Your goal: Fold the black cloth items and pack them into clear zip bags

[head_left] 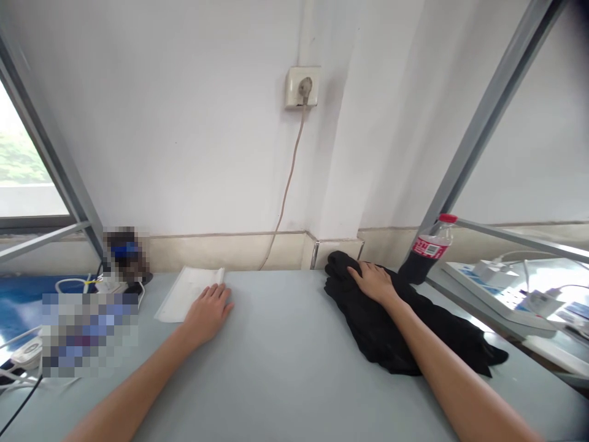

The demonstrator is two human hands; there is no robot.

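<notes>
My left hand (pixel 209 312) lies palm down with its fingers stretched out, resting over the right edge of a flat white packet (pixel 184 293) that could be tissues or a plastic bag. Under my right hand (pixel 373 281) is a crumpled black cloth (pixel 391 344), perhaps a garment. That hand rests on the cloth's far end with its fingers laid out and its thumb apart. Just right of the cloth stands a cola bottle (pixel 427 248) with a red cap and red label, partly filled with dark liquid.
The grey tabletop (pixel 276 368) meets a white wall holding a socket (pixel 302 88), its plugged cord hanging behind the table. Metal frame bars (pixel 497 104) slant at both sides. Power strips (pixel 501 294) lie at right; cables and a blurred patch (pixel 89 334) are at left.
</notes>
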